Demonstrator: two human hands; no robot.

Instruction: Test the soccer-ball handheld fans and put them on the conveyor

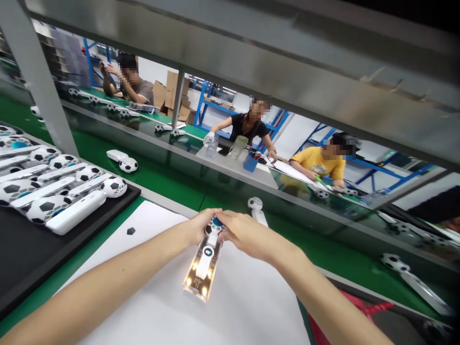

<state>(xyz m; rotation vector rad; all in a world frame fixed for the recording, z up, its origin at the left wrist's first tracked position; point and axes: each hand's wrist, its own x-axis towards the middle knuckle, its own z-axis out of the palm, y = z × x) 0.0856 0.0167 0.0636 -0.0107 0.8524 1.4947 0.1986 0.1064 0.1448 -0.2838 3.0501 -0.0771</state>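
A handheld device with a football-patterned head [204,262] is between my hands over a white sheet [151,306]. Its handle points toward me, with glowing yellow lights at the end and a small round lit display. My left hand [201,227] closes on the left side of the ball head. From the right, my right hand [240,234] grips the same head, fingers over its top. Much of the ball is hidden by the fingers. A small black pentagon piece [131,231] lies on the sheet to the left of my left hand.
At left, a black tray [27,254] holds several similar football-headed devices. Behind the sheet runs a green conveyor belt [165,184] with more devices on it. A metal frame [230,57] crosses overhead. Three people sit beyond the belt. Something red [354,302] lies at right.
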